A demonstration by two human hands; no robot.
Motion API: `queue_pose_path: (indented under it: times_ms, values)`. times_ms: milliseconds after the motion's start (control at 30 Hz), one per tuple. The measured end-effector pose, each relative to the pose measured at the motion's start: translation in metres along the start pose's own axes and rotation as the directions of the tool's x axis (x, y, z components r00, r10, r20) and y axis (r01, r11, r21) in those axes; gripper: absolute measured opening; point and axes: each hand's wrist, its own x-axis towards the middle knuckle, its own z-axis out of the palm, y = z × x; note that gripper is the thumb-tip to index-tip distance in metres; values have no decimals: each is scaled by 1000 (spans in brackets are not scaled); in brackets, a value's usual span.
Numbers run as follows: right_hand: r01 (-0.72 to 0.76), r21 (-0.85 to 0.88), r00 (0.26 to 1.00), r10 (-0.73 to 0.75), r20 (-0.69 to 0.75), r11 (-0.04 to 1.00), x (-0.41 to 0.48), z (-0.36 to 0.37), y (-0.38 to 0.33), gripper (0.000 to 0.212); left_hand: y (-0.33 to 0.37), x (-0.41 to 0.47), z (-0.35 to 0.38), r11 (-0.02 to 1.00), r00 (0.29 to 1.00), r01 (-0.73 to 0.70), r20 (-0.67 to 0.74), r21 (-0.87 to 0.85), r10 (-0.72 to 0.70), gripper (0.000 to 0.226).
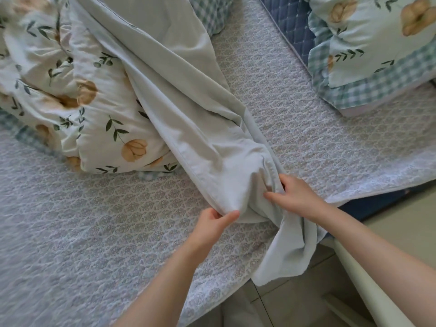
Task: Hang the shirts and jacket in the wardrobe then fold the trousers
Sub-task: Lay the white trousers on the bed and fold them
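Pale grey-green trousers (179,95) lie stretched diagonally across the bed, from the far left down to the near edge. Their near end is bunched, and a loose part hangs over the bed's edge toward the floor. My left hand (213,223) pinches the bunched near end between thumb and fingers. My right hand (295,194) grips the folds just to the right of it, fingers curled into the cloth. No shirts, jacket or wardrobe are in view.
A floral duvet (70,102) is heaped at the left, under the trousers' far part. A floral pillow with checked trim (377,55) lies at the far right. The quilted bedspread (94,232) covers the bed. Tiled floor (295,303) and a white rail (361,284) are at the lower right.
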Motion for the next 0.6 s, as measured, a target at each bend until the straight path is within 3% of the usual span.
queue_pose_path:
  times_ms: [167,267,367,433,500,600]
  values:
    - [-58,17,997,59,-51,998,-22,-11,-1,18,4,-19,-7,995,993,-99,67,4,99,20]
    - [-64,16,995,65,-76,998,-37,-25,-5,11,10,-34,-7,990,990,-139,10,-4,139,12]
    - [-75,-179,995,61,-82,981,-50,-25,-9,17,9,-43,-7,995,991,-103,-89,-10,102,14]
    - [-113,-271,990,85,-111,956,-55,-19,-7,22,4,-47,-6,996,995,-80,-58,-43,77,16]
    - [-146,-306,987,119,-105,941,-58,-12,-2,22,-7,-49,-2,998,998,-54,-13,-26,54,19]
    - [-157,-280,986,168,18,947,-62,4,9,23,-19,-44,5,999,999,-15,-45,32,16,27]
